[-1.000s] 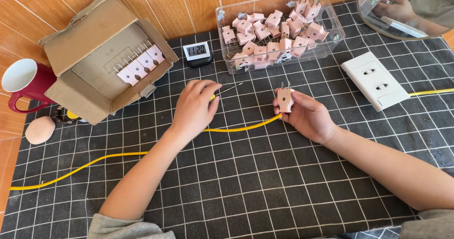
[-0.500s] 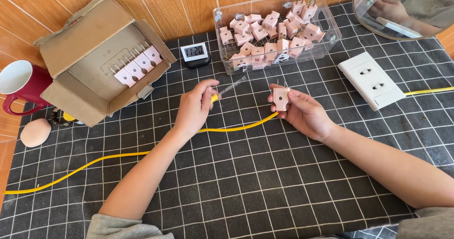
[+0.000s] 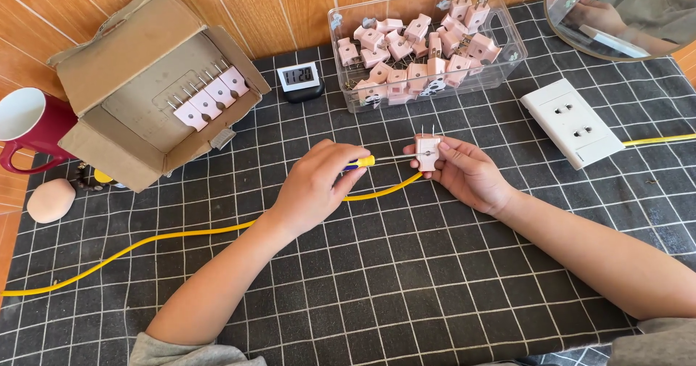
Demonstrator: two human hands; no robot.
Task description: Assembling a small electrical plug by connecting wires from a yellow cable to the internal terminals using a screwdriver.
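Plastic is the main material here, seen from the head camera: we hold a small pink plug [image 3: 427, 152], boxy with two thin metal prongs pointing up, pinched between the fingers of our right hand [image 3: 467, 172]. Our left hand [image 3: 315, 185] is closed around a small screwdriver [image 3: 377, 160]; only its yellow handle end and thin metal shaft show, and the tip touches the side of the plug. Both hands are low over a black cloth [image 3: 406, 279] with a white grid pattern, which looks soft and flat.

Just under the hands a smooth yellow cable [image 3: 181, 234] runs across the cloth in a long curve. Behind the plug stands a clear plastic box [image 3: 348, 101] full of the same pink plugs, near but not touching our fingers. To its left sits a small digital clock [image 3: 299, 77], and further left an open cardboard box [image 3: 130, 83] with a row of plugs inside. A white wall socket [image 3: 571, 122] lies to the right, well apart from our right hand. A red mug [image 3: 32, 128] and a beige egg-shaped thing [image 3: 51, 200] are at the left edge, and a round mirror [image 3: 616, 14] at the top right corner.

The cloth in front of our forearms is open, with free room toward the near edge.
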